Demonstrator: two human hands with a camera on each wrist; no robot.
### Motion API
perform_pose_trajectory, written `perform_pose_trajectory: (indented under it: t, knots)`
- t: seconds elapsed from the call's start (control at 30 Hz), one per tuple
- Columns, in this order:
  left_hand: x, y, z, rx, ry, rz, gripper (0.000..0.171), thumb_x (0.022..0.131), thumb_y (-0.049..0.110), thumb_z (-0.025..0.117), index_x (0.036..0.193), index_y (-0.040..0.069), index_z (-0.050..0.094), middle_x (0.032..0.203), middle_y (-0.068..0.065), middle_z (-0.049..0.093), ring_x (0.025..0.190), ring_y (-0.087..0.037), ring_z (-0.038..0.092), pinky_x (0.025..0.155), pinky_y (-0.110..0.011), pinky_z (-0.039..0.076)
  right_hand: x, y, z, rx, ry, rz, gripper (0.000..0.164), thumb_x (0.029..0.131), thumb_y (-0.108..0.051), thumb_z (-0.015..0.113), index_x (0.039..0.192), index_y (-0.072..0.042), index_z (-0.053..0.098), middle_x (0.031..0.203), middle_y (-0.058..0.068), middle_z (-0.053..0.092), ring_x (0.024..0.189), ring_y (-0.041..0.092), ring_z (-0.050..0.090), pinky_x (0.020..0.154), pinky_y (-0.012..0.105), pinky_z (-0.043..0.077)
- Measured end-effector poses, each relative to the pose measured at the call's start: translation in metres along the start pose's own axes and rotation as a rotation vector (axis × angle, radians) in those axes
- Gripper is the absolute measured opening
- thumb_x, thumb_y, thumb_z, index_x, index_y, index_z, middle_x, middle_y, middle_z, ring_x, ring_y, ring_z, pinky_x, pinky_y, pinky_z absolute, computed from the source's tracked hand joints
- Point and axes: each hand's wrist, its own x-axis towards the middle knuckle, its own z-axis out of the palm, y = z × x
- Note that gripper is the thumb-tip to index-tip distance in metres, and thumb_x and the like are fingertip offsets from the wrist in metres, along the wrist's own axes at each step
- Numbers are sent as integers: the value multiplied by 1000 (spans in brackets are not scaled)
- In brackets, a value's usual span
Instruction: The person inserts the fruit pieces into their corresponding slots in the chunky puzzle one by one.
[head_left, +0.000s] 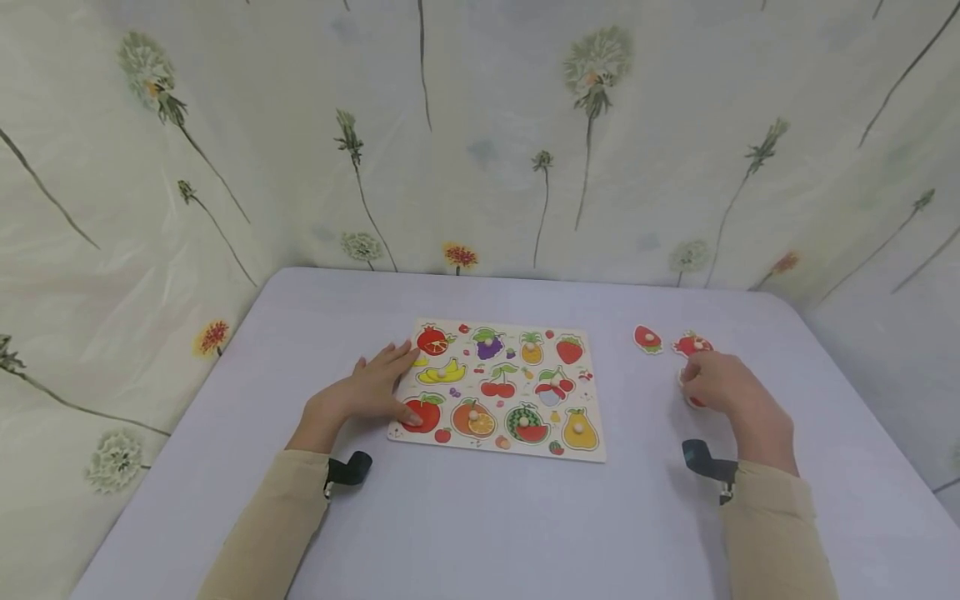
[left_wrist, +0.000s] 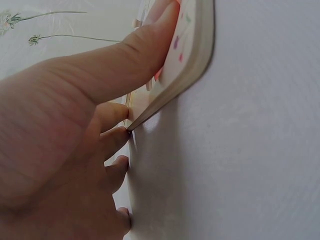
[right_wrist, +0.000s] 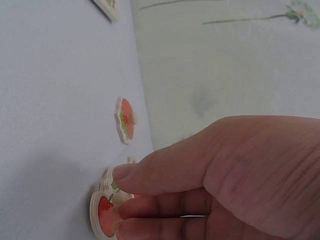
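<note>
A wooden fruit puzzle board (head_left: 517, 450) lies flat on the table. My left hand (head_left: 375, 387) rests at its left side, thumb on the printed apple (head_left: 424, 414) and fingers spread along the edge. To the right of the board, my right hand (head_left: 723, 385) pinches a red cherry puzzle piece (right_wrist: 106, 215) by its knob between thumb and fingers; the fingers cover part of it. Just beyond that hand lies a pomegranate piece (head_left: 690, 342). A strawberry piece (head_left: 647, 339), with a small knob, lies to its left.
Several fruit pieces with knobs sit in the board, among them a pear (head_left: 580, 432), a watermelon (head_left: 525, 427) and grapes (head_left: 487, 343). The pale table (head_left: 480, 533) meets a curtain (head_left: 480, 167) with dandelion prints behind it.
</note>
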Motion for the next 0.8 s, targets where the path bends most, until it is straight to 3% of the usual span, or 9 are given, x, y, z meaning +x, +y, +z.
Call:
perform_pose_trajectory:
  t: [0.17,0.4,0.8]
  knots:
    - [1,-1,1,-15,-12,8,109,73,47,83,160,19,21,169,-4,11,157,-32,1,123,-65,1,1,7,1,-14,24,-7,26,89,-15,64,107,3,62,87,15,60,86,31,52,69,37,48]
    - [-1,-2,0,-4,0,3,109,73,47,82,160,19,22,169,-3,11,157,-30,2,123,-64,2,6,13,6,20,27,48,27,89,-16,64,107,5,60,89,17,60,87,33,52,70,38,48]
    - [-1,-1,-1,-7,-5,0,110,73,48,82,160,19,21,169,-2,11,157,-31,2,123,-65,2,10,10,9,-9,29,-16,14,86,-10,56,92,2,60,74,11,55,77,27,50,62,33,42]
